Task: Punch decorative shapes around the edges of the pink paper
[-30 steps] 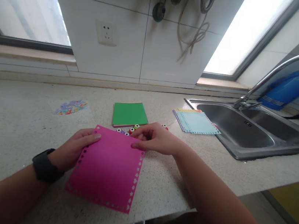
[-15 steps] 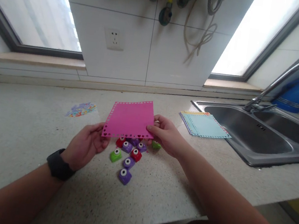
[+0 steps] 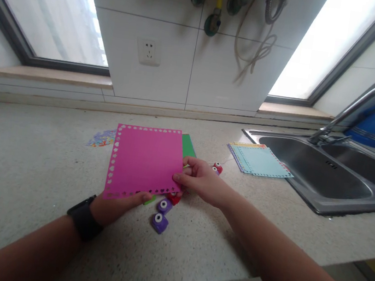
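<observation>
Pink sheet (image 3: 144,160) held up off the bench (image 3: 24,159), nearly face-on to the camera, tilted slightly, punched shapes running along all four edges. Left hand (image 3: 113,207) under the lower edge at 6 o'clock of the sheet, fingertips showing just below the paper, supporting it from beneath; black wristband (image 3: 84,223) on that wrist. Right hand (image 3: 199,181) at 3 o'clock of the sheet, thumb and fingers pinched on the lower right corner. Both hands grasping the same sheet, neither released.

Below the sheet, between the two hands, small paper punches on the bench: two purple punches (image 3: 161,213) at 5 o'clock of the sheet, a red punch (image 3: 174,199) just beside the right hand's fingers, a sliver of a green one peeking out under the paper's lower edge. Another red punch (image 3: 217,167) at 1 o'clock of the right hand, close to the knuckles.

Green pad (image 3: 188,145) lying flat behind the sheet, mostly hidden, only its right strip showing. Pile of coloured confetti (image 3: 102,138) at 9 o'clock of the sheet, partly covered by it. Stack of punched pastel sheets (image 3: 258,159), light blue on top, at 3 o'clock, well apart from the hands, just beside the steel sink (image 3: 322,196). Tap (image 3: 364,100) arching over the sink at far right. Wall socket (image 3: 148,51) at 12 o'clock on the tiled wall.
</observation>
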A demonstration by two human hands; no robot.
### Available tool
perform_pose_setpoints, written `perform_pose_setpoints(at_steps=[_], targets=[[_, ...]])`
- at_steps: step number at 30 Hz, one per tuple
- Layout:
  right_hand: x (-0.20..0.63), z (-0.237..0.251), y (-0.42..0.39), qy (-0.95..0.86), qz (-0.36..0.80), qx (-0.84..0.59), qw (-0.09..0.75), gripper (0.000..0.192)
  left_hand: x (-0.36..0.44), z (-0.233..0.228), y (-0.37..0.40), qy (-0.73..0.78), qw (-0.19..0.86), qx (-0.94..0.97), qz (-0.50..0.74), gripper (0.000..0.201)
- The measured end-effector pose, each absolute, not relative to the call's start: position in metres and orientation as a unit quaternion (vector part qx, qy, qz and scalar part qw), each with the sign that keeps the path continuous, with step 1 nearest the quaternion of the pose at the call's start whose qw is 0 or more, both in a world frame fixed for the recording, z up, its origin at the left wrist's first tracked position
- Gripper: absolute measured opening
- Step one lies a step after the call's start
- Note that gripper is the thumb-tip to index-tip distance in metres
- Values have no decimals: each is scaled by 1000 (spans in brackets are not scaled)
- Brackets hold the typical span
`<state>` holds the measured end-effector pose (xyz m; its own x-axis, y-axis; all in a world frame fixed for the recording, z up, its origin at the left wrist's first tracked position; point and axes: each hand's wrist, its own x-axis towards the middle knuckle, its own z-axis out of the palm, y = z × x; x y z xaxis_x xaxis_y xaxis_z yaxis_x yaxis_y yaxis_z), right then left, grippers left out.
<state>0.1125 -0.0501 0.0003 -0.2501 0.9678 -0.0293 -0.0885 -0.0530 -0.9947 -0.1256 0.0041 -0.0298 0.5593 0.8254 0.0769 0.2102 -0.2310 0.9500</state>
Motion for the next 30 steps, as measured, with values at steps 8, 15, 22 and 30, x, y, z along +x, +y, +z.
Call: perform_pose_setpoints(at_steps=[8, 15, 22, 30], targets=[[124, 9, -54, -698, 318, -524, 371, 16, -119, -23, 9, 467, 446, 708, 286, 39], [141, 17, -56, -828, 138, -516, 172, 19, -117, -17, 16, 458, 499, 706, 207, 53], [142, 9, -54, -827, 122, -526, 158, 19, -115, -17, 13, 458, 524, 685, 214, 53], [139, 7, -55, -611, 400, -513, 451, 31, -124, -20, 13, 427, 493, 732, 197, 61]])
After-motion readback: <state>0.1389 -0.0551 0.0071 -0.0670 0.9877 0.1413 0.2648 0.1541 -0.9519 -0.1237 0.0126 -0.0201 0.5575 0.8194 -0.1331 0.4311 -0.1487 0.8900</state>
